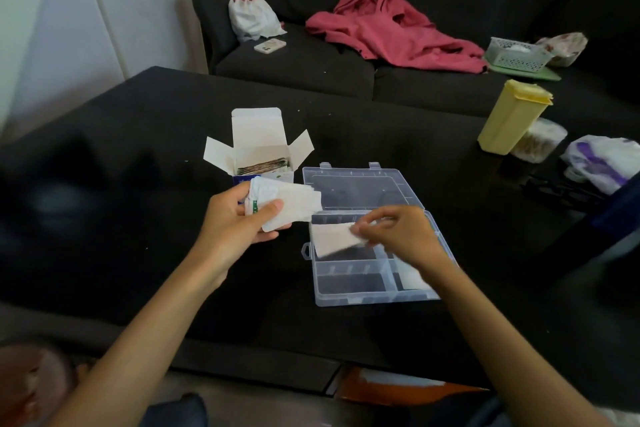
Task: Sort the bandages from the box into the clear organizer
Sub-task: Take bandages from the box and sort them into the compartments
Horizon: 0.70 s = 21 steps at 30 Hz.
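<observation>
Bandages (287, 203) gripped in left hand (239, 218); right fingers (363, 230) pinch one over organizer (349, 284), box (259, 156) behind

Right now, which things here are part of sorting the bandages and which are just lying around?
Part of the job:
box
clear organizer
stack of bandages in the left hand
single bandage in the right hand

Just lying about:
yellow container
pink jacket
phone
white bag
basket

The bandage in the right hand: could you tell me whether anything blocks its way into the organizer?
Nothing visible does. The right hand pinches the bandage directly over the organizer, whose lid lies open.
</observation>
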Available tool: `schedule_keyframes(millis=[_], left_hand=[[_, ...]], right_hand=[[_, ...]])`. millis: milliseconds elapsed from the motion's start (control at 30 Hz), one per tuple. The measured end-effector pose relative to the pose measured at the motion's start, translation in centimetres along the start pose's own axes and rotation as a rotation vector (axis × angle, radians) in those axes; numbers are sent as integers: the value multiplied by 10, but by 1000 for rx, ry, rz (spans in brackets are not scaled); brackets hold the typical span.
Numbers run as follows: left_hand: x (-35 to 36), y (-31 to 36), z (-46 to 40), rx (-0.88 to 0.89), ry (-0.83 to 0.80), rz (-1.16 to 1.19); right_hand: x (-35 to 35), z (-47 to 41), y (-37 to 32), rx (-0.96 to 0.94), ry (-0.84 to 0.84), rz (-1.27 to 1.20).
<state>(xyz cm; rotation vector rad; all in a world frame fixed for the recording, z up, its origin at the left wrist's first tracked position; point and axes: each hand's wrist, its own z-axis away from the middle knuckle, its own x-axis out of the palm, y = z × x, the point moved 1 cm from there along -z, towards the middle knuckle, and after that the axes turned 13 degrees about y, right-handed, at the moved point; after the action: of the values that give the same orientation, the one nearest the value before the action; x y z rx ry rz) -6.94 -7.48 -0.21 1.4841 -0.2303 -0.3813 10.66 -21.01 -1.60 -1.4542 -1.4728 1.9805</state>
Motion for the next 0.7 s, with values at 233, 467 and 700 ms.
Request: schedule_keyframes(millis=[233, 467, 700], left_hand=[[2, 0, -3, 9, -2, 39], [9, -5, -5, -11, -27, 14], [18, -7, -6, -57, -57, 24]], right_hand=[[3, -21, -3, -87, 144, 10], [20, -34, 7, -235, -18, 281], [17, -32, 10, -464, 83, 590]])
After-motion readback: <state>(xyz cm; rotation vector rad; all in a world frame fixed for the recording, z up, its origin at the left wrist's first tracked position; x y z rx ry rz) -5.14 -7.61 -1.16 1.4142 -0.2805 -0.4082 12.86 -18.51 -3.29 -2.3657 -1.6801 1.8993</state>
